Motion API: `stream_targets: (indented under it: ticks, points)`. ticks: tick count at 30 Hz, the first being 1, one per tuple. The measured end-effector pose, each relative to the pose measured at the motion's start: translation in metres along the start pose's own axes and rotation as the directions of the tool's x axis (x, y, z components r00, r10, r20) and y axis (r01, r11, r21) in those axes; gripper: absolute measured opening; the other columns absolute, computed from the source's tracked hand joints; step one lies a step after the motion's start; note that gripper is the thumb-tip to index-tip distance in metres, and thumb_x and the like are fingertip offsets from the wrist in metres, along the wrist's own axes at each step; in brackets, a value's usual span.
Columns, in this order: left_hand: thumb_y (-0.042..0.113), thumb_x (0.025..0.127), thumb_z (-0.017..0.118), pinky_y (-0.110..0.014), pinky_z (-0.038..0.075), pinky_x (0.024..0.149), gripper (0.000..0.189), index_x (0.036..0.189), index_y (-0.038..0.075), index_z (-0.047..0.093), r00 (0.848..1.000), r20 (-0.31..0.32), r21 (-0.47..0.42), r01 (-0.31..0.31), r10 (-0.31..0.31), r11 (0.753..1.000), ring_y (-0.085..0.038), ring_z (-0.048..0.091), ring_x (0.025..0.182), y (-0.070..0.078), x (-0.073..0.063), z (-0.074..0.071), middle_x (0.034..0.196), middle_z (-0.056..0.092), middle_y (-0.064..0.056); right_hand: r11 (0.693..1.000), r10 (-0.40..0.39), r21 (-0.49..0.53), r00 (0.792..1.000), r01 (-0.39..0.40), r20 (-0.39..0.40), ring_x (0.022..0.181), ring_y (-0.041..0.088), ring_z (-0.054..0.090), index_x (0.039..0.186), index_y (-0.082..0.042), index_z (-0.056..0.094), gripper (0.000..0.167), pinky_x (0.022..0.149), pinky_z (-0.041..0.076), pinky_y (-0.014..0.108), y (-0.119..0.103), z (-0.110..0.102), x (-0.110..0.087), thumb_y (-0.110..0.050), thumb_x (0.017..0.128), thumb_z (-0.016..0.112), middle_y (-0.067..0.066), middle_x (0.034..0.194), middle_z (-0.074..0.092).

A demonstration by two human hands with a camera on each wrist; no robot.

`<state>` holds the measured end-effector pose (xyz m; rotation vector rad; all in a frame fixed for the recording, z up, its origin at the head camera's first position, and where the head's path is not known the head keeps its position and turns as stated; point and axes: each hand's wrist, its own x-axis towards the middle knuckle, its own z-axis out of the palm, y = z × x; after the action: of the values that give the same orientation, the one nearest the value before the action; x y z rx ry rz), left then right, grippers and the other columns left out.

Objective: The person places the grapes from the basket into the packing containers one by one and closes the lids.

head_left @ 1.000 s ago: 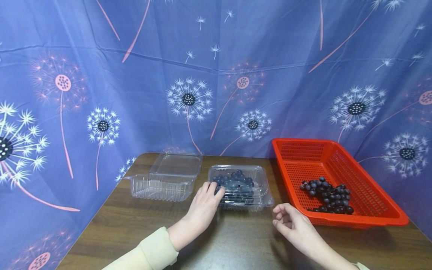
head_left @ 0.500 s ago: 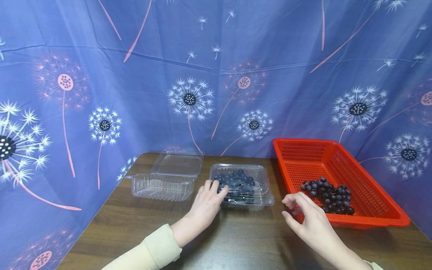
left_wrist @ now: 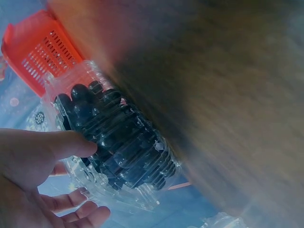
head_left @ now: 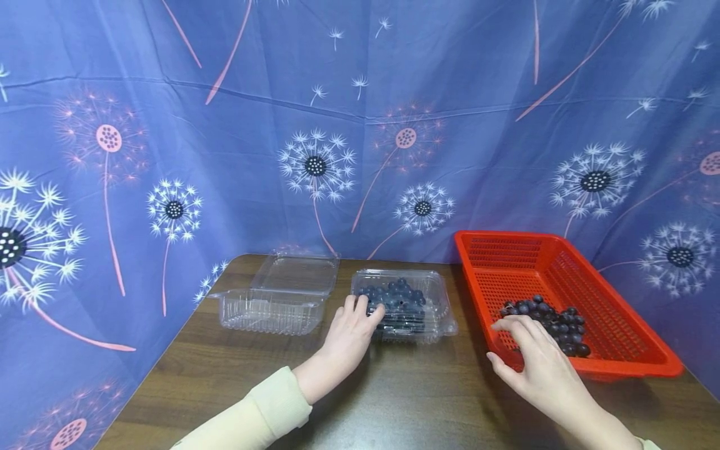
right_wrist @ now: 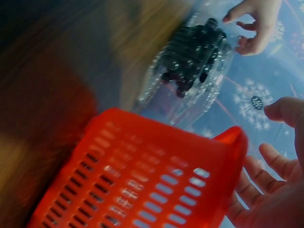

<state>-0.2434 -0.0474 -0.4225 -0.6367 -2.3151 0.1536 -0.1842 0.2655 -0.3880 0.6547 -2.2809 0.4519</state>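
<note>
A closed clear plastic clamshell box (head_left: 435,300) with dark grapes (head_left: 399,294) inside stands mid-table. My left hand (head_left: 351,328) is at its front left corner. The thumb (left_wrist: 78,144) touches the box's side, and the other fingers are spread loosely by its lid. Over the front left rim of the red basket (head_left: 619,306) hovers my right hand (head_left: 537,365), its fingers relaxed and apart, holding nothing. A bunch of dark grapes (head_left: 570,334) lies in that basket, partly covered by this hand in the head view.
A second clear clamshell box (head_left: 270,312) stands at the left with its lid (head_left: 295,273) up and back; no fruit shows in it. Behind the wooden table (head_left: 416,400) hangs a blue dandelion-print cloth (head_left: 242,156).
My left hand and the filled box have shifted slightly back and to the right. My right hand has moved right, from beside the basket to over its rim, its fingers spreading.
</note>
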Motion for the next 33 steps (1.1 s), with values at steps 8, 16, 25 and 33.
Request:
stream_targets:
  ticks: [8,16,25,33]
  points:
    - [0.01,0.076,0.069,-0.028,0.039,0.054,0.037,0.109,0.021,0.056,1.0,-0.023,0.037,0.018,-0.017,0.999,-0.025,0.05,0.084,0.002,0.009,0.007,0.094,0.053,-0.009,0.994,0.005,-0.108,1.0,-0.002,0.03,0.088,0.023,0.06,0.108,-0.005,0.059,0.051,0.075,0.043,0.042,0.013,0.004,-0.008,-0.027,0.066,0.078,0.003,0.095,0.062]
    - [0.012,0.079,0.065,-0.029,0.04,0.056,0.03,0.107,0.021,0.058,0.999,-0.035,0.059,0.039,-0.037,0.998,-0.024,0.05,0.082,0.004,0.018,0.013,0.094,0.054,-0.01,0.978,0.032,-0.206,0.993,-0.008,0.112,0.076,0.022,0.059,0.089,-0.012,0.062,0.028,0.063,0.046,0.043,0.023,0.01,-0.015,-0.033,0.074,0.074,0.0,0.083,0.062]
    - [0.014,0.08,0.067,-0.028,0.041,0.059,0.03,0.107,0.022,0.058,0.998,-0.034,0.076,0.052,-0.05,0.996,-0.023,0.049,0.082,0.003,0.027,0.022,0.096,0.055,-0.009,0.969,-0.031,-0.242,0.994,0.056,0.102,0.067,0.019,0.056,0.078,-0.017,0.057,0.021,0.056,0.043,0.039,0.026,0.014,-0.018,-0.03,0.073,0.072,-0.004,0.074,0.059]
    - [0.013,0.083,0.063,-0.029,0.042,0.061,0.028,0.109,0.022,0.059,0.997,-0.002,0.072,0.071,-0.071,0.995,-0.023,0.05,0.085,0.002,0.038,0.031,0.097,0.056,-0.008,0.968,-0.051,-0.24,0.995,0.069,0.084,0.066,0.021,0.056,0.076,-0.016,0.056,0.02,0.055,0.043,0.04,0.027,0.014,-0.018,-0.032,0.075,0.069,-0.003,0.074,0.06]
